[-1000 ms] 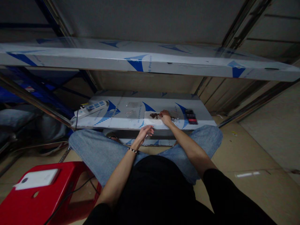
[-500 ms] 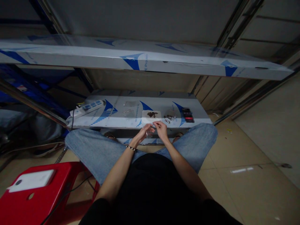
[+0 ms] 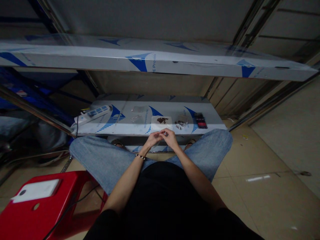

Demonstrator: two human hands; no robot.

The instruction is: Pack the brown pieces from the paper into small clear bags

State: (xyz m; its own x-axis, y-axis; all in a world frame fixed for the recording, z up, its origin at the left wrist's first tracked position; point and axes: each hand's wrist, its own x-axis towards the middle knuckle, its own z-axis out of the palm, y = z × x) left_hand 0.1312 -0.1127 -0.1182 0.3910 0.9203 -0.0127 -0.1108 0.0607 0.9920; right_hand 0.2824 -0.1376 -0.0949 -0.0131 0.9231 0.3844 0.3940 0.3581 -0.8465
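Note:
My left hand (image 3: pixel 152 139) and my right hand (image 3: pixel 170 137) meet over the front edge of the low steel shelf (image 3: pixel 110 125), fingers pinched together on a small clear item (image 3: pixel 159 135), probably a tiny plastic bag. Just beyond them a white sheet (image 3: pixel 161 123) carries a small heap of dark brown bits (image 3: pixel 162 120). To its right lies a pile of small clear bags (image 3: pixel 180 124). What sits inside the pinched item is too small to see.
A white power strip (image 3: pixel 93 113) lies at the shelf's left. A red and black object (image 3: pixel 200 120) rests at its right. Two flat clear bags (image 3: pixel 137 113) lie further back. A red stool (image 3: pixel 47 206) with a white device stands at my left. An upper shelf (image 3: pixel 150 61) overhangs.
My right hand left the dark heap on the white sheet and came back to my left hand. Both hands now pinch together at the shelf's front edge.

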